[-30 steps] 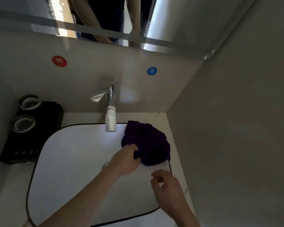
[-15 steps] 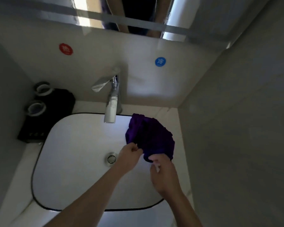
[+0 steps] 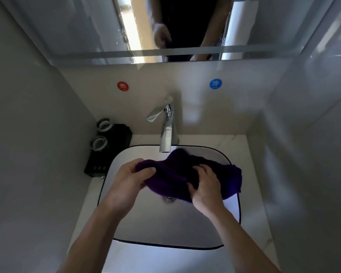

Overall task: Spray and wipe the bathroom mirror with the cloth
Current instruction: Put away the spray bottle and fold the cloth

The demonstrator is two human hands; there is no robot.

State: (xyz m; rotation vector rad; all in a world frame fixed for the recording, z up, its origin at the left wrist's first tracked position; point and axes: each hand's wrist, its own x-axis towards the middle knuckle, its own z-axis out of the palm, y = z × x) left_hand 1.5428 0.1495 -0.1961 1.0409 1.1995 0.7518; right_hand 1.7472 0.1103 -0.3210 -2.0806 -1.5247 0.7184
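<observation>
Item: crumpled dark purple terry cloth [image 3: 187, 174]. Location: lifted over the white rounded-square ceramic basin [image 3: 130, 223], just below the spout of the chrome tap [image 3: 166, 133]. A second ago it lies bunched at the basin's right rim with only the left hand on it; now both hands carry it toward the middle of the bowl.

Left hand [image 3: 126, 184]: fingers and thumb curled round the cloth's left end, clamped on it.
Right hand [image 3: 206, 186]: fingers dug into the cloth's right half, thumb under, clamped on it. Half a second ago it only pinches the near edge.

Reading: the cloth is gathered and in hand, probably being opened out or bunched for wiping. No spray bottle is in view, so the spraying step cannot be placed.

Item: wall-mounted bathroom mirror [image 3: 77, 26]. Location: above the tap, well apart from the cloth; droplets or streaks show near its bright strip. Not yet being wiped.

Containers:
- Basin: holds no water that can be seen; drain [image 3: 168, 200] partly hidden under the cloth.
- Black rectangular tray [image 3: 106, 154] on the pale marble-look bench [image 3: 244, 154], left of the basin: carries two round glass cups [image 3: 100, 142]; contents cannot be told.
</observation>
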